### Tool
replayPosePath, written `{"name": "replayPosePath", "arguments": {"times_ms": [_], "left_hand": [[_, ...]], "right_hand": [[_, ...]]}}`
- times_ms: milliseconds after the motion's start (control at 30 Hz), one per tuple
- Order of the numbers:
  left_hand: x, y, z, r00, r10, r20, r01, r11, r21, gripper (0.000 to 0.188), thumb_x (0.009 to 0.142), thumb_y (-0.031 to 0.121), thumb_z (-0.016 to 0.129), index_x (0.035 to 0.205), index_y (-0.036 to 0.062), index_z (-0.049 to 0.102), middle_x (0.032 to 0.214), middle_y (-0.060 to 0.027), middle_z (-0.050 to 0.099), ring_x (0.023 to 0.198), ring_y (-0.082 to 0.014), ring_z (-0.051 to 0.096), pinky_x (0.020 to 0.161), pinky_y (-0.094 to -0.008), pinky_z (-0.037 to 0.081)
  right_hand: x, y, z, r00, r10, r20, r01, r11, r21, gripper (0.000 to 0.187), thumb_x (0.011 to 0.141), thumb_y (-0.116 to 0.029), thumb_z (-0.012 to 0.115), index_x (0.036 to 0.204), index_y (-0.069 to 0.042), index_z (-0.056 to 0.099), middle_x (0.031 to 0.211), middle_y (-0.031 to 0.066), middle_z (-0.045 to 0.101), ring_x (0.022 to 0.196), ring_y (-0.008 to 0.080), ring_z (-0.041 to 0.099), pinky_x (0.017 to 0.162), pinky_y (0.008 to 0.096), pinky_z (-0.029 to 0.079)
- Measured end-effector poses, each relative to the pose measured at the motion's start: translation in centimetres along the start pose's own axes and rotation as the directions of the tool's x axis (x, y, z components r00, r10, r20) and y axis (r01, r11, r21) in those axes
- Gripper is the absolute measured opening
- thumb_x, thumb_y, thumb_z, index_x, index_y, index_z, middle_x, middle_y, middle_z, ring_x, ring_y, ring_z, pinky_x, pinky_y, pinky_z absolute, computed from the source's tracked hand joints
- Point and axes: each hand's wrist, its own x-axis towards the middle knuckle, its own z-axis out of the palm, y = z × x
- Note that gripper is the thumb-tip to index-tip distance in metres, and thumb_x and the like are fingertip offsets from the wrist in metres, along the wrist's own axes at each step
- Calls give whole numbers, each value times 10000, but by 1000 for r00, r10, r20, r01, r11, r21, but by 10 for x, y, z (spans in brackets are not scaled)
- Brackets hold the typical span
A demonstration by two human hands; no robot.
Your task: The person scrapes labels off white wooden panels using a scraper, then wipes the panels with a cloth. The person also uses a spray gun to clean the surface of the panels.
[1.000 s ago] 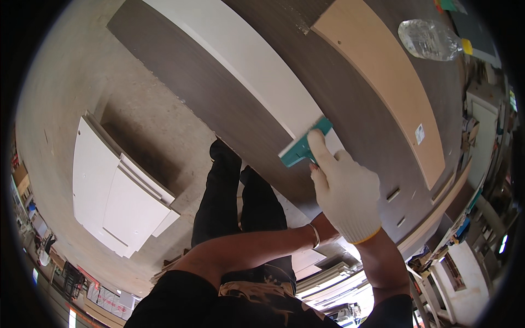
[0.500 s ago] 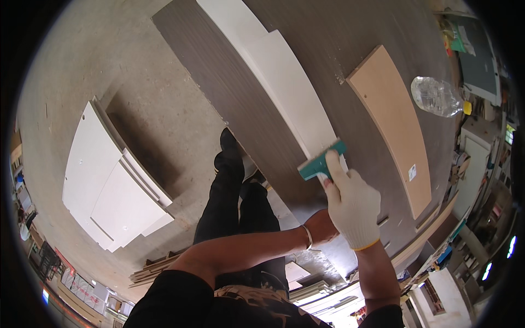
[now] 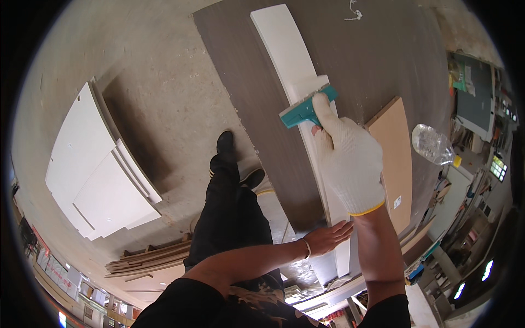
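A long, slightly curved white panel (image 3: 284, 41) lies on a dark brown wood-grain board (image 3: 262, 115). My right hand (image 3: 350, 158), in a white knitted glove with a yellow cuff edge, is closed around a wide teal scraper (image 3: 303, 112). The scraper lies across the panel at a slant, just nearer to me than a step in its white surface. My bare left hand (image 3: 328, 236), with a bracelet at the wrist, rests at the panel's near part. Its fingers are stretched out and hold nothing.
A tan curved panel (image 3: 396, 158) with a small label lies right of my glove. Beyond it is a clear plastic bottle (image 3: 435, 145) with a yellow cap. White panels (image 3: 104, 169) are stacked at left, and wooden pieces (image 3: 147, 257) lie by my legs.
My right hand has moved the scraper farther from me along the white panel. My left hand, mostly hidden before, now shows with its fingers straight. The view has shifted too.
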Motion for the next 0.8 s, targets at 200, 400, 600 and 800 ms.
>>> {"name": "replayPosePath", "arguments": {"times_ms": [200, 400, 600, 800], "left_hand": [[-1, 5, 12, 1000, -1, -14, 2, 994, 108, 622, 985, 290, 494, 1565, 71, 445, 1651, -76, 395, 1582, -295, 238, 1320, -534, 119], [3, 10, 20, 1000, -10, -25, 18, 948, 317, 613, 999, 301, 479, 1564, 66, 443, 1655, -81, 385, 1579, -293, 242, 1319, -537, 117], [0, 6, 5, 1000, -10, -5, 9, 1000, -26, 645, 984, 257, 519, 1571, 14, 406, 1611, -114, 426, 1544, -288, 304, 1306, -502, 157], [18, -41, -55, 980, -197, 30, 196, 980, 25, 511, 987, 315, 519, 1406, 40, 616, 1502, -141, 550, 1509, -307, 359, 1284, -580, 166]], "right_hand": [[16, -9, -5, 998, 34, 49, -33, 999, -21, 500, 929, -103, 700, 1418, -201, 662, 745, 140, 609, 665, 307, 632, 632, 408, 491], [11, 3, -5, 992, 85, 91, -86, 996, 3, 471, 941, -143, 671, 1409, -197, 665, 756, 139, 613, 699, 312, 648, 656, 422, 499], [16, 11, -3, 999, -21, 36, 21, 1000, 6, 463, 942, -174, 672, 1404, -201, 662, 760, 128, 620, 693, 313, 644, 658, 423, 505], [15, 24, -11, 997, -22, 75, 20, 1000, 20, 487, 932, -163, 664, 1412, -246, 654, 772, 115, 627, 700, 310, 646, 657, 434, 507]]}}
